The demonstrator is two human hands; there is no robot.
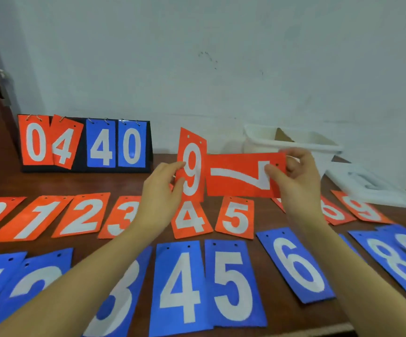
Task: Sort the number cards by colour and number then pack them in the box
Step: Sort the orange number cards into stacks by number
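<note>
1. Head view, hands: the left hand (163, 190) has its grip pinched on a red 9 card (192, 166), held upright above the bench (277, 229). The right hand (296, 178) has its grip pinched on a red 7 card (243, 177), turned sideways beside the 9.
2. Head view, sorted so far: a red row (80, 217) runs 0 to 5 and resumes toward the right edge; a blue row (231, 283) lies along the near edge.
3. Head view, outstanding: the white box (265, 139) stands at the far right by the wall, its lid (372, 188) off beside it. A scoreboard stand (85, 142) at far left carries four cards. Judgement: sorting is well advanced; packing is not started.
</note>
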